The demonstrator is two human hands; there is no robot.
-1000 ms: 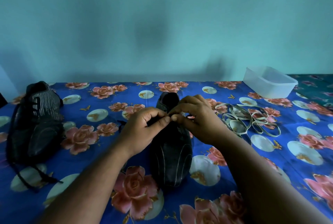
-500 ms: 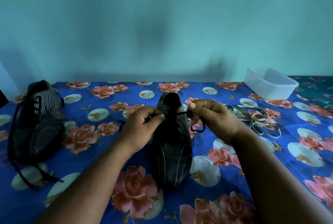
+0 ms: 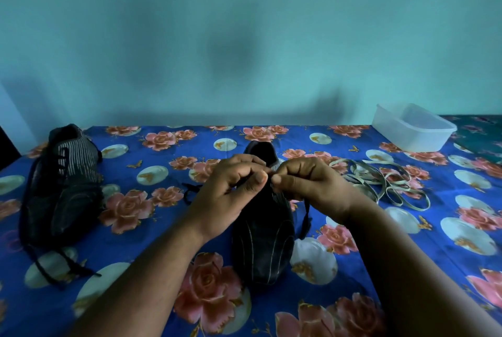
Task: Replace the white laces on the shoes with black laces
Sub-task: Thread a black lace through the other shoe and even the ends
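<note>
A black shoe [image 3: 262, 241] stands in the middle of the cloth, toe toward me. Over its tongue my left hand [image 3: 231, 190] and my right hand [image 3: 309, 184] meet, fingertips almost touching, each pinching part of the black lace [image 3: 306, 218]. One end of that lace hangs down the shoe's right side; another end lies at the left beside my left hand. A second black shoe [image 3: 61, 190] with black lacing lies at the far left, its lace ends trailing toward me. The removed white laces [image 3: 385, 182] sit in a loose heap to the right.
A flowered blue cloth [image 3: 152, 228] covers the table, which ends at a teal wall behind. A clear plastic tub [image 3: 413, 127] stands at the back right corner.
My right hand, which had pulled the black lace out to the right, has come back to the middle and meets my left hand over the tongue again.
</note>
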